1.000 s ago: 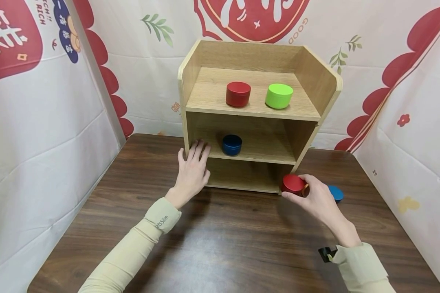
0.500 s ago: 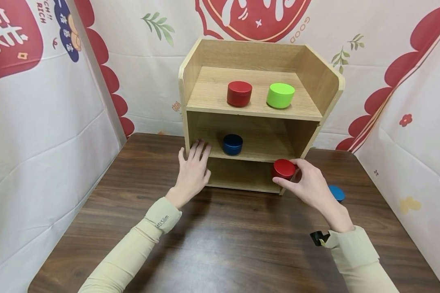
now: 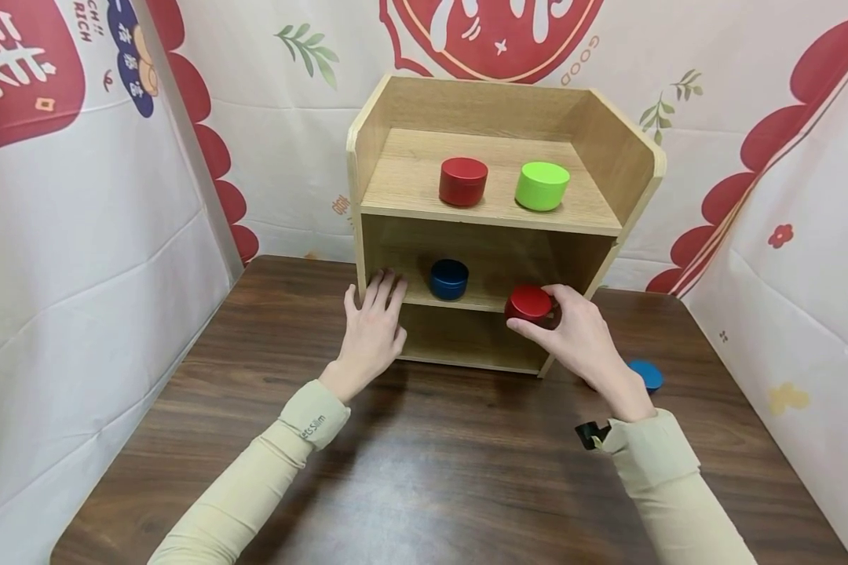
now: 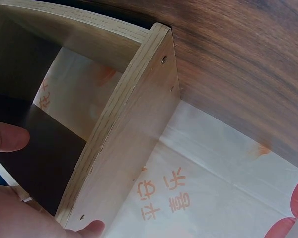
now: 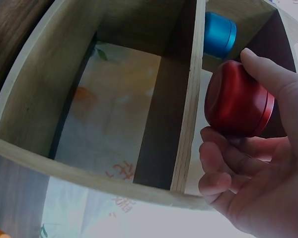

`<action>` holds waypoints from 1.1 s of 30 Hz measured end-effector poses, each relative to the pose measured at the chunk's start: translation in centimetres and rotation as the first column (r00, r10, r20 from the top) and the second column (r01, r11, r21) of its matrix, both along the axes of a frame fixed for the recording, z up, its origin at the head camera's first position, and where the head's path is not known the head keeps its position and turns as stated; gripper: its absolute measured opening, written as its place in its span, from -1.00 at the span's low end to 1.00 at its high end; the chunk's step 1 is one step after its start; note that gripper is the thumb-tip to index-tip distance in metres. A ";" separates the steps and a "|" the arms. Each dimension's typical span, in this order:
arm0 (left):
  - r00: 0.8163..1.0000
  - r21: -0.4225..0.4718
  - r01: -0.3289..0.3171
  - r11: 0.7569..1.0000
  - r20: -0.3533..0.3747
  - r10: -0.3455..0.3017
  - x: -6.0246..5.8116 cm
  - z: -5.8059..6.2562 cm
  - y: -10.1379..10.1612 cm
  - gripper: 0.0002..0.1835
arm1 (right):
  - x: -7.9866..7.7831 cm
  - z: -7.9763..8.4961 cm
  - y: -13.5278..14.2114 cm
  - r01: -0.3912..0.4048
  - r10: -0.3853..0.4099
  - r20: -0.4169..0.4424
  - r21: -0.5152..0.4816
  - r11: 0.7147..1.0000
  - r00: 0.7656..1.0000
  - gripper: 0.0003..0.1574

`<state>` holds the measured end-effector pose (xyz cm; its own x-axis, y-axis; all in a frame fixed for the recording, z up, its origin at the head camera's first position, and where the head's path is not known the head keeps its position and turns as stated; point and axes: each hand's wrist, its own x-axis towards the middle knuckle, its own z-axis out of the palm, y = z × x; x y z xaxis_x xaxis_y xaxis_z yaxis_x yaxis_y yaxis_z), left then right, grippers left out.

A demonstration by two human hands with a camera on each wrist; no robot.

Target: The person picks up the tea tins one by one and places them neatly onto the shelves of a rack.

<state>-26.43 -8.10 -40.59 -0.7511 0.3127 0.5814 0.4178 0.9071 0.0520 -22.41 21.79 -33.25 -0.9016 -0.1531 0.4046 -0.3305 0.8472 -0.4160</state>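
Note:
In the head view my right hand (image 3: 579, 333) pinches a round red tin (image 3: 528, 304) between thumb and fingers. It holds the tin at the front of the middle shelf, near the right side; whether the tin touches the board cannot be told. A dark blue tin (image 3: 448, 279) stands on that shelf, to the left of the red one. My left hand (image 3: 367, 333) rests at the left side panel of the wooden shelf unit (image 3: 480, 222), fingers extended. The left wrist view has digits on both sides of that panel (image 4: 119, 124).
Another red tin (image 3: 462, 182) and a bright green tin (image 3: 542, 186) stand on the top shelf. A blue tin (image 3: 646, 377) sits on the brown table (image 3: 410, 471) at right, partly behind my right wrist. Printed cloth (image 3: 268, 157) surrounds the table.
My right hand has carried the red tin up and left, from beside the unit's lower right corner to the middle shelf's front. The left hand has stayed in place.

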 end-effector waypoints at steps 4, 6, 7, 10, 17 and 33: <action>1.000 0.002 -0.001 1.000 -0.013 0.001 -0.1 0.0 0.0 -0.19 | -1.0 0.1 -0.6 -0.001 0.000 -0.029 -0.003 1.000 1.000 -0.21; 1.000 0.005 0.000 1.000 -0.021 0.001 -0.1 -0.1 0.0 -0.18 | -1.4 0.1 -0.9 -0.001 0.000 -0.042 -0.010 1.000 0.999 -0.22; 1.000 0.006 -0.002 1.000 -0.023 0.002 -0.2 -0.1 0.0 -0.18 | -1.6 0.2 -1.0 -0.001 0.001 -0.045 -0.012 1.000 0.999 -0.22; 1.000 0.005 -0.003 1.000 -0.024 0.003 -0.2 -0.1 -0.1 -0.19 | -2.2 0.2 -1.4 0.003 -0.004 -0.042 -0.011 1.000 0.999 -0.20; 1.000 0.001 0.000 1.000 -0.030 0.000 -0.1 -0.1 -0.1 -0.18 | -3.1 0.3 -2.1 0.049 -0.049 -0.022 0.011 0.999 0.999 -0.16; 1.000 -0.008 0.001 1.000 -0.030 -0.002 -0.1 -0.1 -0.1 -0.18 | -3.7 0.2 -2.0 0.107 -0.108 0.011 0.087 0.990 0.994 -0.11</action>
<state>-26.48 -8.21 -40.68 -0.7327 0.3182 0.6016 0.4204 0.9068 0.0324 -26.07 19.82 -33.07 -0.9209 -0.0885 0.3797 -0.2296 0.9102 -0.3446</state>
